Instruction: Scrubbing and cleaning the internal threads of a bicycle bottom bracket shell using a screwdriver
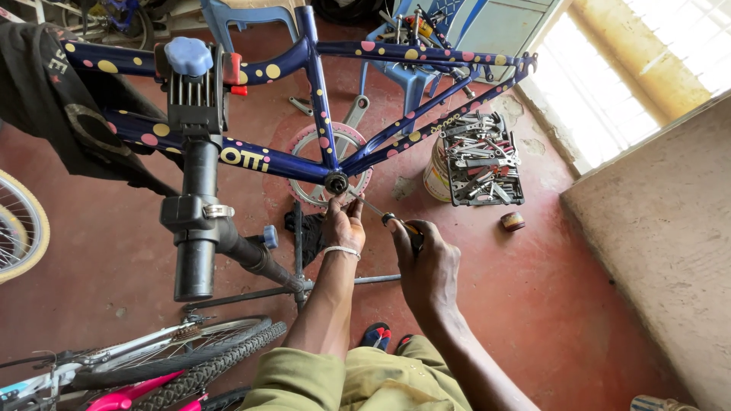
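1. A bicycle repair workshop: a blue dotted bike frame (320,99) sits clamped in a black repair stand (196,190).
2. A crate of spanners (483,160) rests on the red concrete floor (548,304).
3. Other bicycles' wheels (183,358) and loose parts lie around.

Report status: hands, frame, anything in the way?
Left hand at bottom bracket. Right hand shut on screwdriver. Frame clamped in stand. Nothing blocking.

A worn red floor (579,304), a bare concrete wall (662,228) and a bright daylit window (601,91) with blue plastic chairs (407,76) behind.
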